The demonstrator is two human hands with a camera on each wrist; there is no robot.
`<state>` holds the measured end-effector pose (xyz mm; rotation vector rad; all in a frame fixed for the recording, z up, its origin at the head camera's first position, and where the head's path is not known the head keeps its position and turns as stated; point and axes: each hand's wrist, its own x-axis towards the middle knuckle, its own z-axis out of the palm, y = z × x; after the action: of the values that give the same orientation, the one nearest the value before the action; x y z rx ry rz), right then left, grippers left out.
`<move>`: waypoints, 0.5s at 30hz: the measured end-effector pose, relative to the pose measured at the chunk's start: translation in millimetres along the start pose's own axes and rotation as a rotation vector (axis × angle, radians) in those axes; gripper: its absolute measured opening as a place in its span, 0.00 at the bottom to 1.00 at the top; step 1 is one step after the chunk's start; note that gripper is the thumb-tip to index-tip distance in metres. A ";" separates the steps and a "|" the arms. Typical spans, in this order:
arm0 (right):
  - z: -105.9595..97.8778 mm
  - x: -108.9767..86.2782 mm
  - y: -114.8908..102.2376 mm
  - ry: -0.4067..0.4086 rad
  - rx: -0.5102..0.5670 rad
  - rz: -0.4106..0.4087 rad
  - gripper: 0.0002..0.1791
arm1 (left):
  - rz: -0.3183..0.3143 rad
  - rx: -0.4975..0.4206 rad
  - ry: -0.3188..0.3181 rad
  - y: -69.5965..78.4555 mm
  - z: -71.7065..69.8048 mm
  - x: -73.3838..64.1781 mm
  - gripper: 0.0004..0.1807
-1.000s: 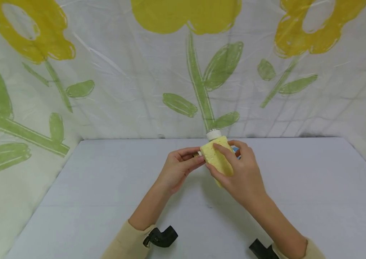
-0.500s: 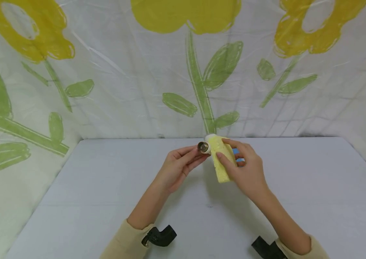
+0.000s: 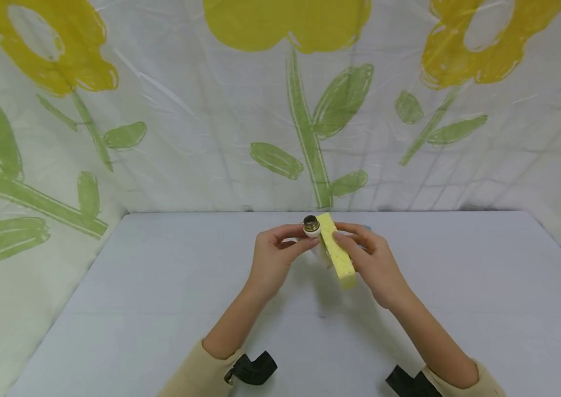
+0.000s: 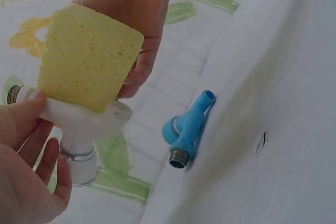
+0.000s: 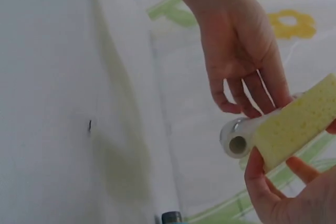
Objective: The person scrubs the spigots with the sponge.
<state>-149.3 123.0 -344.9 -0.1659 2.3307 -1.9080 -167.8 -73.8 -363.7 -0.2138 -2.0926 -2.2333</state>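
My left hand pinches a white plastic tap-like fitting near its threaded metal end, which points up toward the head camera. A yellow sponge is held between the thumb and fingers of my right hand. In the left wrist view the sponge lies flat against the side of the white fitting, whose ribbed collar hangs below. The right wrist view shows the fitting's round open end beside the sponge. Much of the fitting is hidden behind sponge and fingers in the head view.
A similar blue fitting with a threaded end lies on the white table, near its back edge; my right hand mostly hides it in the head view. A white sheet painted with flowers hangs behind the table.
The white fitting has turned, bringing its threaded end up into view. The sponge has swung from showing its broad face to showing its narrow edge. Both hands stay near the same spot.
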 end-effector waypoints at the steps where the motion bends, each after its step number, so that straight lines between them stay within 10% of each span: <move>1: 0.1 0.3 -0.2 -0.001 0.015 0.015 0.28 | 0.016 0.025 0.006 0.0 0.2 -0.4 0.13; 15: 5.4 2.5 -0.2 -0.006 0.174 0.087 0.28 | 0.090 0.000 0.000 -10.6 2.0 1.5 0.19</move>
<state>-150.9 117.3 -345.8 -0.0523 2.1181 -2.0507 -170.7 -71.0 -373.8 -0.3012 -2.0396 -2.1822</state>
